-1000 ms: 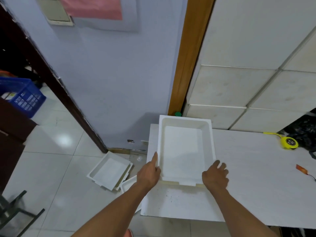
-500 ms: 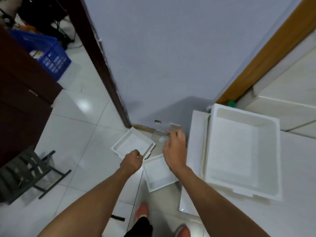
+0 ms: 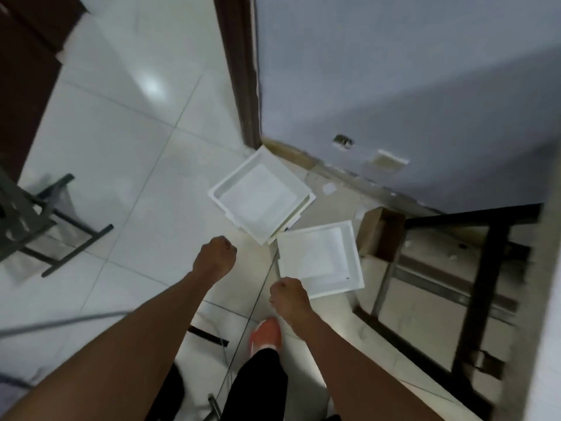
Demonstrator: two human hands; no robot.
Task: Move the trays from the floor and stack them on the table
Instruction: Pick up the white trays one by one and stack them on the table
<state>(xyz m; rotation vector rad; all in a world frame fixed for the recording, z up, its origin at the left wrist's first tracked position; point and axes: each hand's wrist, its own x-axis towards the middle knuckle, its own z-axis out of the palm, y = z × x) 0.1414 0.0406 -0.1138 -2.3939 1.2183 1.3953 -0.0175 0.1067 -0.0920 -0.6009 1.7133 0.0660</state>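
Two white trays lie on the tiled floor below me. The farther tray point(image 3: 260, 198) rests by the wall's corner, seemingly on top of another tray whose edge peeks out. The nearer tray point(image 3: 319, 258) lies flat beside a table leg. My left hand point(image 3: 215, 257) hangs curled in a loose fist above the floor, left of both trays and holding nothing. My right hand point(image 3: 289, 294) is also curled, hovering just at the nearer tray's front-left corner, empty. The table's edge point(image 3: 546, 268) shows at the far right; the tray on it is out of view.
A black table frame point(image 3: 482, 278) and a small cardboard box point(image 3: 381, 235) stand right of the nearer tray. A dark metal chair point(image 3: 36, 220) sits at the left. My orange shoe point(image 3: 264, 334) is below my right hand. A cable point(image 3: 60, 322) crosses the floor.
My view has swung from the tray on the table down to the floor. Both hands left the table, dropped toward the floor trays and curled shut.
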